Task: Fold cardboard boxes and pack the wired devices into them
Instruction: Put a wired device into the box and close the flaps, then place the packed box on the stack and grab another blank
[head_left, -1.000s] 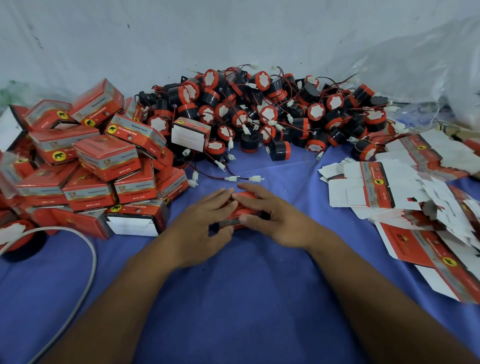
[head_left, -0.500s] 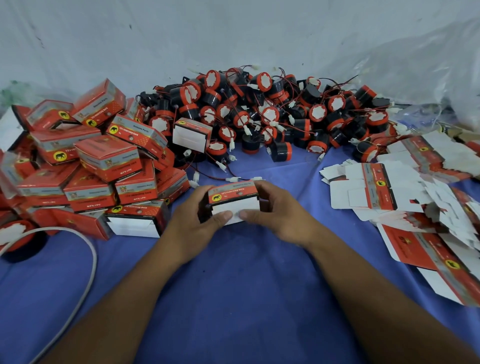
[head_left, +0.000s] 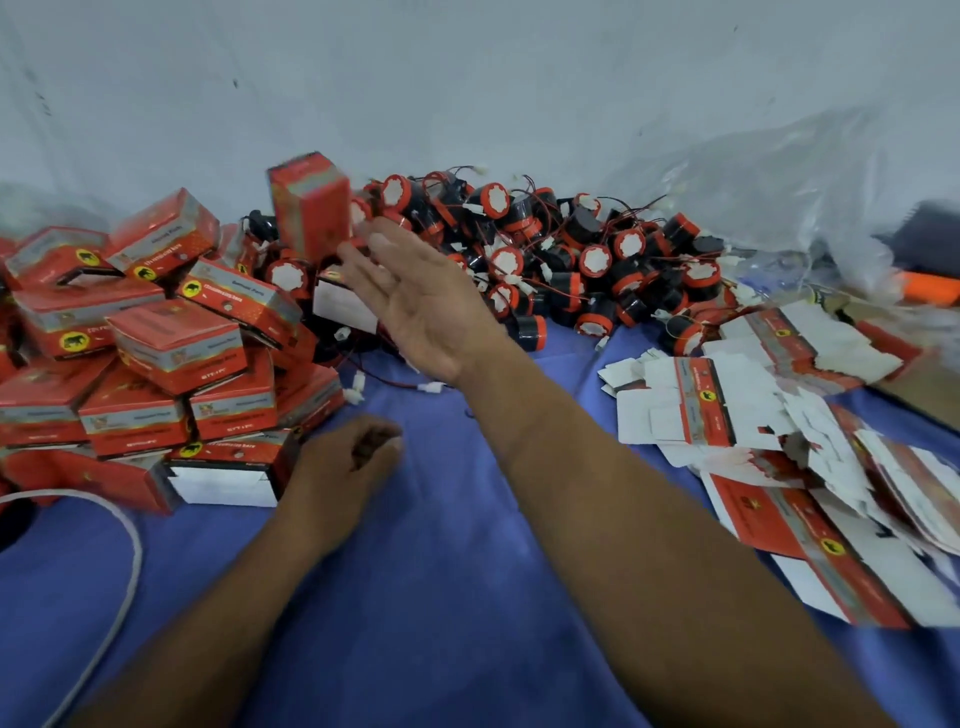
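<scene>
One closed box (head_left: 310, 205) airborne just beyond the flat, empty right hand (head_left: 426, 306), left hand (head_left: 348, 457) loosely curled and idle; many packed boxes (head_left: 156, 338) stacked left, large heap of devices (head_left: 571, 260) and flat blanks (head_left: 727, 410) judged remaining

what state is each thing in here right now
red box: closed, airborne beside right fingertips, blurred
right hand: raised, open, holding nothing
left hand: loosely curled on cloth, empty
box pile: folded, heaped
flat cartons: unfolded
wired devices: loose, unpacked
</scene>
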